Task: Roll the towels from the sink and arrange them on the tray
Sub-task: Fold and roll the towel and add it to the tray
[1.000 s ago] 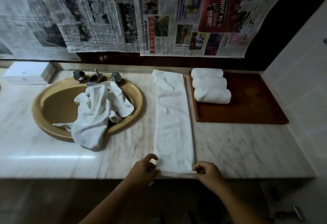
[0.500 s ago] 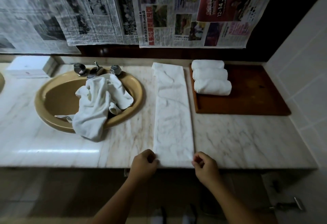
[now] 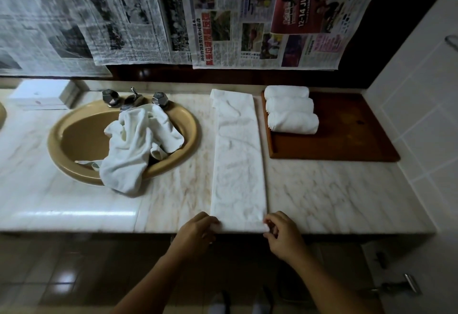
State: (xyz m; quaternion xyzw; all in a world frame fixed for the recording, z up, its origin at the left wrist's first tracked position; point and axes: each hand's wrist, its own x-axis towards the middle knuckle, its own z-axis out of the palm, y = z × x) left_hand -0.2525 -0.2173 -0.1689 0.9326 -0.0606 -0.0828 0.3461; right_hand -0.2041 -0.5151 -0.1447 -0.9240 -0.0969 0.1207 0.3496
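A white towel folded into a long strip [image 3: 237, 162] lies flat on the marble counter, running from the back wall to the front edge. My left hand [image 3: 198, 233] pinches its near left corner, and my right hand [image 3: 282, 235] pinches its near right corner. A heap of crumpled white towels [image 3: 135, 150] fills the right side of the tan sink [image 3: 74, 140] and spills over its front rim. Three rolled white towels [image 3: 291, 111] lie side by side at the back left of the dark wooden tray [image 3: 347, 137].
Chrome taps [image 3: 135, 96] stand behind the sink. A white box [image 3: 41, 94] sits at the back left. Newspaper sheets [image 3: 247, 16] hang on the wall above. A tiled wall [image 3: 421, 90] bounds the counter on the right.
Both hands stay at the strip's near end, shifting slightly closer to the counter's front edge. The camera view has tilted a little.
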